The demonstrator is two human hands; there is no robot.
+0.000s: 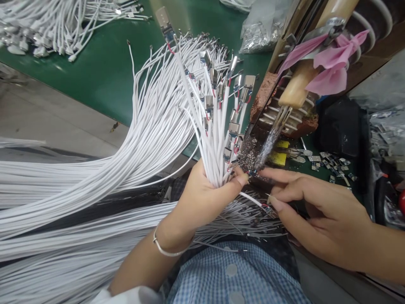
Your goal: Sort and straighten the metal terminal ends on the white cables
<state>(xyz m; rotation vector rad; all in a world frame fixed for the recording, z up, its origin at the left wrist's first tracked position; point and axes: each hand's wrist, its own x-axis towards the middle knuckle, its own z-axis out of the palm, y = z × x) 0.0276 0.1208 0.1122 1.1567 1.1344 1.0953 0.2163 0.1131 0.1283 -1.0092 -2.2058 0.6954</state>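
Observation:
My left hand (pixel 211 190) is closed round a bundle of white cables (pixel 218 147), whose ends fan upward with small metal USB connectors and short red wires. By my left thumb, one small connector (pixel 252 173) sits just under the tip of a soldering iron (pixel 268 143). My right hand (pixel 319 211) is beside it, index finger stretched to that connector. Its thumb and another fingertip come together below; whatever lies between them is too small to make out. A loose cable end (pixel 261 204) with a red wire passes under the right fingertips.
The iron's wooden handle (pixel 294 90), tied with pink cloth (pixel 332 67), slants from the upper right. Loose connectors (pixel 337 166) lie at right near a black box (pixel 338 126). More white cables (pixel 152 126) cross the green table (pixel 104 84); a plastic bag (pixel 262 27) stands behind.

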